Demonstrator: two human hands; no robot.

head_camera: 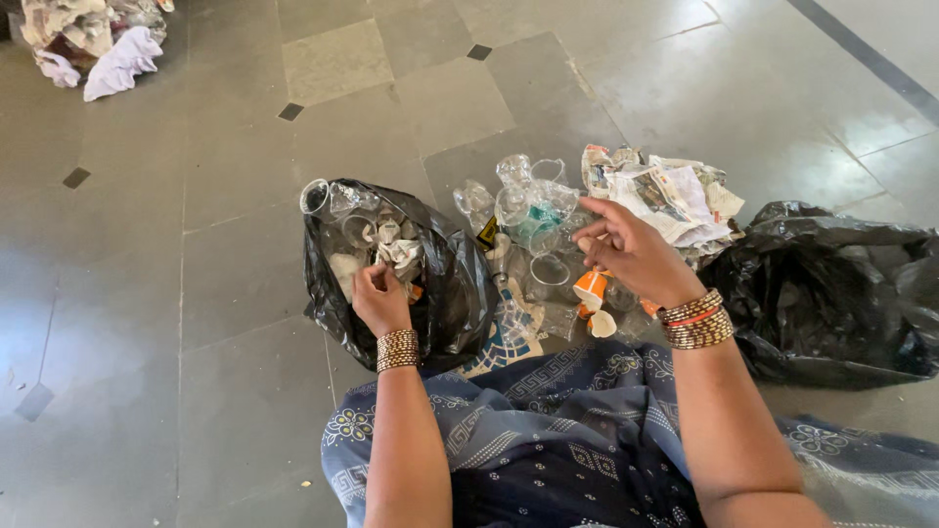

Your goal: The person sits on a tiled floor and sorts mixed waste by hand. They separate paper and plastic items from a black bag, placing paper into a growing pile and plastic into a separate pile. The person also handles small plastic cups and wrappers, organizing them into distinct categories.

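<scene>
My left hand (380,301) pinches the rim of the open black bag (460,293) on the floor, while my right hand (634,256), fingers curled with nothing clearly gripped, hovers over the clear plastic cups (533,210) just right of that bag.

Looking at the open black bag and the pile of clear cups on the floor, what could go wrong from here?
1. The left hand holds only the rim of the open black bag; it might sag and spill.
2. A clear cup sits at the bag's edge and could roll away.
3. The right hand reaches over the loose plastic cups, which may topple.
</scene>
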